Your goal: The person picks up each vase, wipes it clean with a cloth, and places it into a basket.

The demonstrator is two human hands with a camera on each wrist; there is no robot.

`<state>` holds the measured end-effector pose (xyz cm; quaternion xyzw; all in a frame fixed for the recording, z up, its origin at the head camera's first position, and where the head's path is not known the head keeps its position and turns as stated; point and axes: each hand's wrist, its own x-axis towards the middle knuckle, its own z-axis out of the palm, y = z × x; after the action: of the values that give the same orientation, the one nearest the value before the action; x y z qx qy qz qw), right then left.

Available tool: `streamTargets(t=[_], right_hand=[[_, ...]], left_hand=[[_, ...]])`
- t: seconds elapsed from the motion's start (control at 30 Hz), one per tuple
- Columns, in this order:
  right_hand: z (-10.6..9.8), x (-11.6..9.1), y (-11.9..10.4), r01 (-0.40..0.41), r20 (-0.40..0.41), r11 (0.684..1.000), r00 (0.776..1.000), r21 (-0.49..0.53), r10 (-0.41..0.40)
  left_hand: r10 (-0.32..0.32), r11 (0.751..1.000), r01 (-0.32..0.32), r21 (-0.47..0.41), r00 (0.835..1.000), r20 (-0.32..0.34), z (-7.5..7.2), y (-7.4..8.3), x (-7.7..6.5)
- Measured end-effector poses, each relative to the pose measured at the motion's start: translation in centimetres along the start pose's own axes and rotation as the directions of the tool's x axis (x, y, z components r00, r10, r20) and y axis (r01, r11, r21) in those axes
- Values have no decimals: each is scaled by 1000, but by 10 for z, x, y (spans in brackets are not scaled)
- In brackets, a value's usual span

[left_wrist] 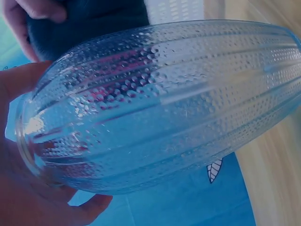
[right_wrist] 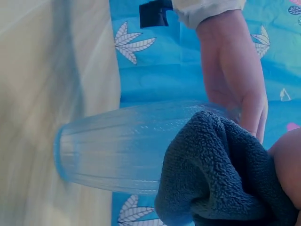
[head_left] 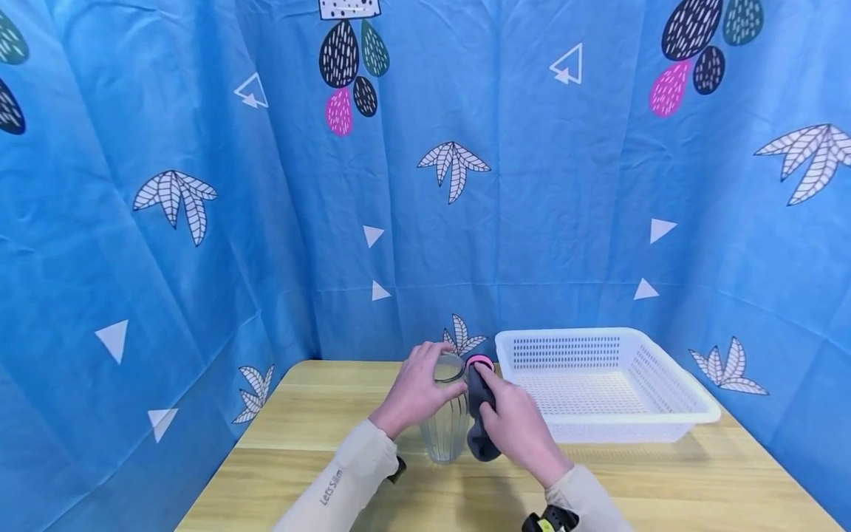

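A clear ribbed glass vase [head_left: 444, 432] with a bumpy texture stands upright over the wooden table. My left hand [head_left: 423, 380] grips it round the rim, thumb on the near side and fingers on the far side. In the left wrist view the vase [left_wrist: 164, 108] fills most of the picture. My right hand [head_left: 518, 425] holds a dark grey towel cloth [head_left: 480, 414] with a pink edge, just right of the vase. The cloth [right_wrist: 211, 169] hangs folded and hides part of the vase in the right wrist view. Whether cloth and glass touch, I cannot tell.
A white plastic basket [head_left: 605, 421] with perforated walls sits on the table's right side, close beyond my right hand. The wooden table [head_left: 299, 421] ends at a blue patterned curtain [head_left: 425, 251], which hangs behind it and along both sides.
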<state>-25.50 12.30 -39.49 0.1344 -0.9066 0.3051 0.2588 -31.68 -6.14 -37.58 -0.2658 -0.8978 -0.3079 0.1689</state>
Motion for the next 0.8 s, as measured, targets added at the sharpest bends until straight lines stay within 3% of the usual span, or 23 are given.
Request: streamTargets(t=[0.1, 0.27, 0.47, 0.67, 0.8], right_hand=[[-1, 3, -2, 8, -12, 1000, 1000, -15, -8], [7, 1, 0, -6, 60, 998, 998, -70, 10], [25, -4, 11, -33, 128, 998, 991, -44, 38], [43, -14, 29, -82, 310, 997, 947, -12, 82], [47, -18, 35, -72, 351, 997, 934, -5, 69]], left_hand=[[-6, 1000, 6, -26, 1000, 14, -2, 2, 1], [-11, 996, 14, -91, 999, 36, -3, 4, 1], [-4, 995, 6, -98, 1000, 18, -3, 2, 1], [2, 996, 2, -90, 999, 48, -1, -1, 0], [11, 998, -8, -65, 999, 42, 1, -2, 1]])
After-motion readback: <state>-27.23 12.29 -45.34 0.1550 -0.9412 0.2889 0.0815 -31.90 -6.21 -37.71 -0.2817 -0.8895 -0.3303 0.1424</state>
